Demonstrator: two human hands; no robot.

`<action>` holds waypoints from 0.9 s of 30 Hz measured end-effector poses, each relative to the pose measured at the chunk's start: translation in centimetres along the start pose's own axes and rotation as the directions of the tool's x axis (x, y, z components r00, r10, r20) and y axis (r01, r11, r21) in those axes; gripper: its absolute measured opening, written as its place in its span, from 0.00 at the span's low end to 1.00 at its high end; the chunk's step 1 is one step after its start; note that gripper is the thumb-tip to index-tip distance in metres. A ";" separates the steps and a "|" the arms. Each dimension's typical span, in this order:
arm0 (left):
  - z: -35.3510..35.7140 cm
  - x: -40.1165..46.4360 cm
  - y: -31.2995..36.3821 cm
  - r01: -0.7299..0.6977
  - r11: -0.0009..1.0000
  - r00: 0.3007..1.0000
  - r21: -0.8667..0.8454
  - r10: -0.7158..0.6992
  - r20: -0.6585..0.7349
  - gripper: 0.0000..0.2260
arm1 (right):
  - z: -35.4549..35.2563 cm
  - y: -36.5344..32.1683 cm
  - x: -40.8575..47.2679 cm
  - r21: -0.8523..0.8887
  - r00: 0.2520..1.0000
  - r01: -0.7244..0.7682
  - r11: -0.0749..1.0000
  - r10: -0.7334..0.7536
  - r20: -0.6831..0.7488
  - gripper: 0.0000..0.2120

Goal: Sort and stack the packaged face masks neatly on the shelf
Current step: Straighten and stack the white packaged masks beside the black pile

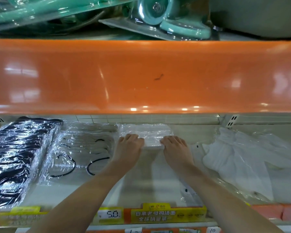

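A stack of white packaged face masks (149, 137) lies at the back middle of the white shelf (151, 182). My left hand (128, 145) grips its left end and my right hand (175, 147) grips its right end, fingers curled over the plastic. To the left lie clear packs of pale masks with black ear loops (84, 148). Black masks in shiny packs (18, 158) are stacked at the far left. A looser pile of white masks in clear bags (237, 158) lies to the right.
An orange shelf front (141, 76) hangs right above, leaving a low gap. Green wheeled goods in plastic (158, 17) lie on the upper shelf. Price tags (110, 214) and a yellow-orange label strip (166, 214) line the front edge.
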State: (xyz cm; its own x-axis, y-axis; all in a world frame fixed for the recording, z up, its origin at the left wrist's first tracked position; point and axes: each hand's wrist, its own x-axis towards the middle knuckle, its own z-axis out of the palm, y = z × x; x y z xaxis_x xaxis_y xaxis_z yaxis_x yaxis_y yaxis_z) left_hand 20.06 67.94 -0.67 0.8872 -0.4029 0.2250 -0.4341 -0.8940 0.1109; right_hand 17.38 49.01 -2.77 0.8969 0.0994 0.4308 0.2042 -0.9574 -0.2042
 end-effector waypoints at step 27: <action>0.8 -0.4 1.3 0.226 0.970 0.974 -0.090 -0.224 0.039 0.05 | -0.6 -1.4 -0.3 0.028 0.963 -0.048 0.998 0.039 0.266 0.19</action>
State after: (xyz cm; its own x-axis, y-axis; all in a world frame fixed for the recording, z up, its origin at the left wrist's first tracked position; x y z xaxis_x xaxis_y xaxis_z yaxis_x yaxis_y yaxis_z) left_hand 19.21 66.78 -1.37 0.9671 -0.2000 0.1569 -0.2344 -0.9406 0.2457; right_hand 16.56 50.13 -2.06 0.9762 0.1301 0.1733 0.1713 -0.9532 -0.2491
